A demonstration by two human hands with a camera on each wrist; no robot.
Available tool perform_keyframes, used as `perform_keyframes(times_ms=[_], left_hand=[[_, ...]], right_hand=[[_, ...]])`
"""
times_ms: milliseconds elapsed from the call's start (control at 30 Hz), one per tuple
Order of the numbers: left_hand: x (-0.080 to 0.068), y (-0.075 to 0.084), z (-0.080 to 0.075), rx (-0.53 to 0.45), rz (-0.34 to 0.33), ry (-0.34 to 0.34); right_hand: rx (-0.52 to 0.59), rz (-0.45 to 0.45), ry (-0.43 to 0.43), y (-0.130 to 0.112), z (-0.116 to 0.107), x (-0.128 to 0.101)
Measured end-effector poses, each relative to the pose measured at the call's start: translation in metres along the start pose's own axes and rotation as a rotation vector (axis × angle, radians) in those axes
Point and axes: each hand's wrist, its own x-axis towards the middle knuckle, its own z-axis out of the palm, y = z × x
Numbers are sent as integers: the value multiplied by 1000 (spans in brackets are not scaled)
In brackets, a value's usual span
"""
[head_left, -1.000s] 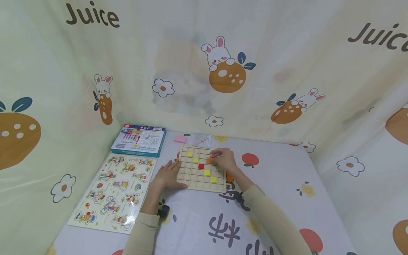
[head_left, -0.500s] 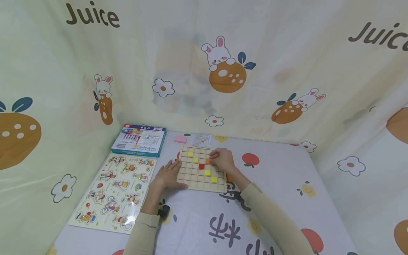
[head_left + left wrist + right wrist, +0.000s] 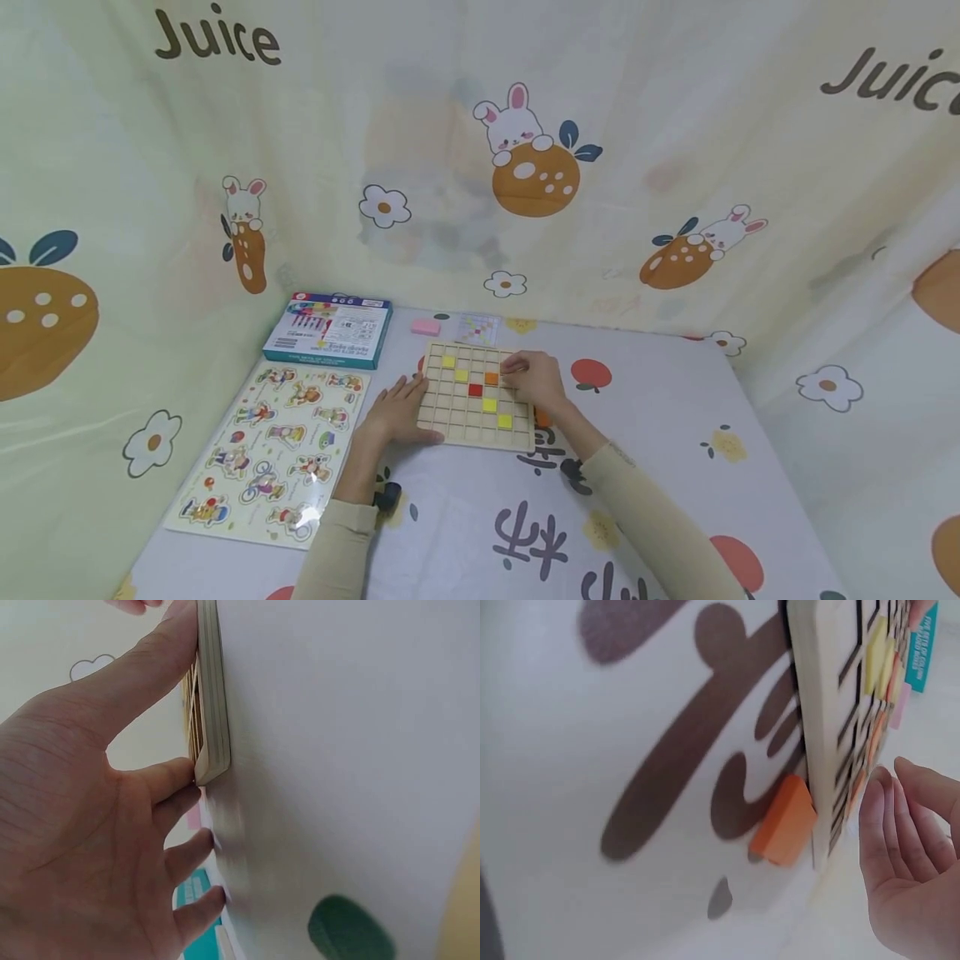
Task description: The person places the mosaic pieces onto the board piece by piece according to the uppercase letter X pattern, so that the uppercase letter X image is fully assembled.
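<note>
A wooden grid board [image 3: 450, 425] lies on the table. On it sit several yellow tiles [image 3: 489, 406], a red tile [image 3: 476, 390] and an orange tile [image 3: 491, 378]. My left hand [image 3: 393, 412] rests at the board's near left corner, thumb along the front edge and fingers spread beside the left edge; the left wrist view shows the thumb against the board's edge [image 3: 214, 697]. Over the right part of the board is my right hand [image 3: 538, 379], its fingertips just right of the orange tile. In the right wrist view the thumb and fingers are gently bent, with nothing visible between them.
An orange block [image 3: 784, 825] lies on the table close to the board's right edge. Behind the board are a pink block [image 3: 425, 327] and a pattern card [image 3: 477, 330]. A boxed set [image 3: 326, 332] and a picture puzzle board [image 3: 270, 458] lie to the left.
My right hand has moved toward the orange tile, then shifted right off it, so the tile shows more fully now. My left hand stays in place on the board.
</note>
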Motion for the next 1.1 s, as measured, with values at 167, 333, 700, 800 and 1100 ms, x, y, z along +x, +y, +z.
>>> perform_keyframes(times_ms=[167,333,700,800,1100], left_hand=[[1,-1,0,3,-5,-4],[6,-6,7,25,-16,-4],[1,-3,3,-3,-18,-7],[5,-6,8,17,-22,-17],[15,-15,16,9,-33,-13]], right_hand=[[0,-14,3,-1,-14,-10],[-102,17,-12,5,-25,-20],[-236,135,-115,18,-44,-42],[-224,114,-110,20,-44,-45],[-143,112,-90,23,-46,-47]])
